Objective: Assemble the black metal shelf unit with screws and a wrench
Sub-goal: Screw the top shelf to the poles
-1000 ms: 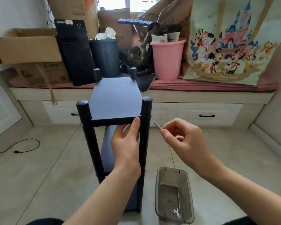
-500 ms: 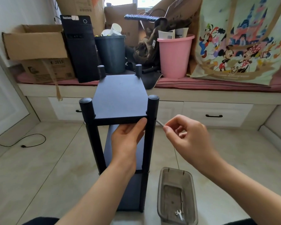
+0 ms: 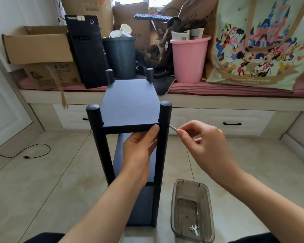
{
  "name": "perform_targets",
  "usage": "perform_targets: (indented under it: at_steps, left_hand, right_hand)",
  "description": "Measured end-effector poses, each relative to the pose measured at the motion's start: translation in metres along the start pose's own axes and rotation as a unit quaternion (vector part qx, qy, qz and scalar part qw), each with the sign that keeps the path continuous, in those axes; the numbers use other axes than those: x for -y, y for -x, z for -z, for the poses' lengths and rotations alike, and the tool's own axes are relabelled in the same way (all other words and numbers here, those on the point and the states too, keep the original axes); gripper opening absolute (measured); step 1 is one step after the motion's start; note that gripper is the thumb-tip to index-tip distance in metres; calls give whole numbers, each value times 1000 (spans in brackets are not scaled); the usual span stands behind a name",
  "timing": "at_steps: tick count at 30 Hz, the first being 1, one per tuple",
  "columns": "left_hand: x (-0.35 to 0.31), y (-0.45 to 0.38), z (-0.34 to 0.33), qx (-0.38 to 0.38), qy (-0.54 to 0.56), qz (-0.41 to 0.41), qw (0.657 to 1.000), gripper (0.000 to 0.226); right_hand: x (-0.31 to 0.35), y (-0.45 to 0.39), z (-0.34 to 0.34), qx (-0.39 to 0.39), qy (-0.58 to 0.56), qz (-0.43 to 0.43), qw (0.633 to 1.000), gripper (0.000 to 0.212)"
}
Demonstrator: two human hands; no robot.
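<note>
The black metal shelf unit (image 3: 128, 104) stands upright on the tiled floor in front of me, with four round posts and several shelves. My left hand (image 3: 139, 151) grips the front edge of the top shelf, thumb on the edge beside the front right post (image 3: 164, 120). My right hand (image 3: 205, 146) pinches a long silver screw (image 3: 172, 127) whose tip touches the right side of that post at the top shelf's height. A small silver wrench (image 3: 194, 229) lies in the grey plastic tray (image 3: 191, 188) on the floor at the lower right.
A window bench with white drawers (image 3: 235, 118) runs behind the shelf, piled with cardboard boxes (image 3: 39, 50), a black computer tower (image 3: 86, 50), a dark bin (image 3: 119, 55), a pink bucket (image 3: 189, 58) and a cartoon-printed bag (image 3: 260, 46). A black cable (image 3: 33, 151) lies on the floor at left.
My right hand has moved left with the screw until its tip meets the front right post. My left hand has kept its hold on the top shelf's front edge.
</note>
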State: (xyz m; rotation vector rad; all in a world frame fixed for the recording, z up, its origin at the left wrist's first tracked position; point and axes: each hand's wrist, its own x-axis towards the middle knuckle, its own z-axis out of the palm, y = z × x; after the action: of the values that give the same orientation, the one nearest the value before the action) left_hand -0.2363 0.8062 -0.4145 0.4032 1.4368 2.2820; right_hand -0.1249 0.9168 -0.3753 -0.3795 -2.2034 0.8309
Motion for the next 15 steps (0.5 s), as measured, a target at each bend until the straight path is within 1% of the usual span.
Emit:
perform_targets:
  at_steps: [8,13,15]
  left_hand:
    - [-2,2,0,8,-5,-10,1000,52]
    - [-1,1,1,4,-4,-12,1000,48]
    - [-1,1,1,5,-6,-13,1000,51]
  right_hand:
    - [0,-1,-2,17,6,-8,1000,11]
    - [2,-2,-1,9,-3,-6,1000,9]
    - [3,-3,-1,2,-8,-1,1000,10]
